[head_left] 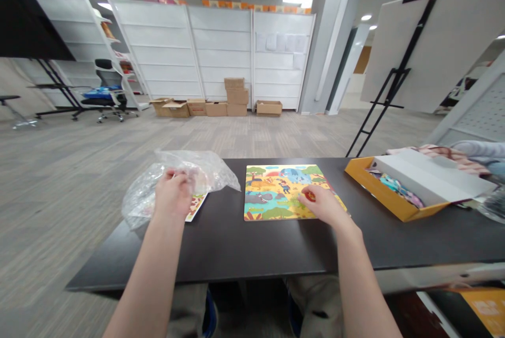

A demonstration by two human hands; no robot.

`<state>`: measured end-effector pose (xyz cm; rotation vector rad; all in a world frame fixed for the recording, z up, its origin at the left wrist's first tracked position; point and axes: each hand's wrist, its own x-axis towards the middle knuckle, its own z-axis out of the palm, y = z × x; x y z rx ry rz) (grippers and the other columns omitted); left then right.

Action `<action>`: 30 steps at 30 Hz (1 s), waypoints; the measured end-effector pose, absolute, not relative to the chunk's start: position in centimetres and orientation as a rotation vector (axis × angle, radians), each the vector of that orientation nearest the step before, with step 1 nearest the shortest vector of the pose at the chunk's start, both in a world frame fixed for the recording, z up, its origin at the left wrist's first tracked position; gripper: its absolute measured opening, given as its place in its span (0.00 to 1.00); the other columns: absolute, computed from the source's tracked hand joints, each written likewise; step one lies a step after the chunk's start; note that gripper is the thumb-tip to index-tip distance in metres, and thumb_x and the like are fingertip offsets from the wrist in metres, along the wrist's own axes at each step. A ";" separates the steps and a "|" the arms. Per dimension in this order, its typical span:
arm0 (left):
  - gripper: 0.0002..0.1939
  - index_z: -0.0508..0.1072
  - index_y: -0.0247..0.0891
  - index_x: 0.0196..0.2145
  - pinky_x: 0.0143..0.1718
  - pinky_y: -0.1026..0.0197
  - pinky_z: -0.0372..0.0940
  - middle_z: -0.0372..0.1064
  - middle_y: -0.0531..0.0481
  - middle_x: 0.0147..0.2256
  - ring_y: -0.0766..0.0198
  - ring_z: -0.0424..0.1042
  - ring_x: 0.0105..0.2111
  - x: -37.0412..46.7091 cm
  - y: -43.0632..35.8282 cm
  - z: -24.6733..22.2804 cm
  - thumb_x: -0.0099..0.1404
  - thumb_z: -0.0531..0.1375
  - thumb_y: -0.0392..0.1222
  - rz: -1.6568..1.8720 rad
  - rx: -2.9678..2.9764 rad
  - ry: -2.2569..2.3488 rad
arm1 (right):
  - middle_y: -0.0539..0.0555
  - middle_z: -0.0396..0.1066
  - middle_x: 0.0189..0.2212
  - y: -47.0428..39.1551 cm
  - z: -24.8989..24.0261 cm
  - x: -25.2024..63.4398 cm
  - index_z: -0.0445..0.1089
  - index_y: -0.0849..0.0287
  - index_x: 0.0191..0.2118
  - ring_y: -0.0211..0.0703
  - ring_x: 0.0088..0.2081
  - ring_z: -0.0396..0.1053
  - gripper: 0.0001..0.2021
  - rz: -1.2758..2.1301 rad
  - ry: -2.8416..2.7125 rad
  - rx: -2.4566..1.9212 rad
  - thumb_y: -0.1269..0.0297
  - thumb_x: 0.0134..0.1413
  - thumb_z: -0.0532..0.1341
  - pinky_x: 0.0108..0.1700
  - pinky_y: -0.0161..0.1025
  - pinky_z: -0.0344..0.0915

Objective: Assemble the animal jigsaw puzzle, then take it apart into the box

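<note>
A colourful picture board with a cartoon animal scene lies flat on the dark table. Over its right part is my right hand, fingers closed around a small red round piece; the fingers hide some of that piece. To the left, a crumpled clear plastic bag rests on the table's left end. My left hand has its fingers curled on the bag, pinching the film. Partly under the bag lies a printed sheet or card with a white border and red-brown shapes.
An orange box with a raised white lid stands at the right, holding colourful packed items. Folded cloths lie behind it. Beyond the table are a whiteboard on a black stand, cardboard boxes and an office chair.
</note>
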<state>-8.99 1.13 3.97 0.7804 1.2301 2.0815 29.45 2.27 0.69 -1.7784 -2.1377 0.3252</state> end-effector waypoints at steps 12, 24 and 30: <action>0.39 0.53 0.40 0.64 0.46 0.47 0.70 0.71 0.41 0.47 0.48 0.77 0.39 -8.1 -3.2 7.4 0.57 0.62 0.43 1.055 1.745 2.476 | 0.60 0.78 0.44 2.2 0.9 29.3 0.75 0.60 0.44 0.52 0.47 0.75 0.13 0.353 -2.137 -1.802 0.57 0.61 0.60 0.47 0.40 0.65; 0.20 0.73 0.45 0.54 0.44 0.49 0.70 0.76 0.46 0.48 0.50 0.78 0.40 -9.1 -4.7 9.0 0.67 0.54 0.42 0.578 2.094 2.420 | 0.60 0.78 0.44 2.2 0.8 29.3 0.75 0.59 0.44 0.52 0.46 0.75 0.13 0.331 -2.138 -1.806 0.57 0.61 0.60 0.46 0.40 0.65; 0.12 0.77 0.40 0.42 0.45 0.55 0.71 0.77 0.45 0.45 0.56 0.77 0.41 -8.4 -2.7 7.1 0.68 0.56 0.44 1.408 2.139 2.232 | 0.60 0.78 0.44 2.3 0.7 29.4 0.75 0.59 0.43 0.51 0.46 0.75 0.12 0.319 -2.138 -1.807 0.57 0.61 0.60 0.46 0.40 0.65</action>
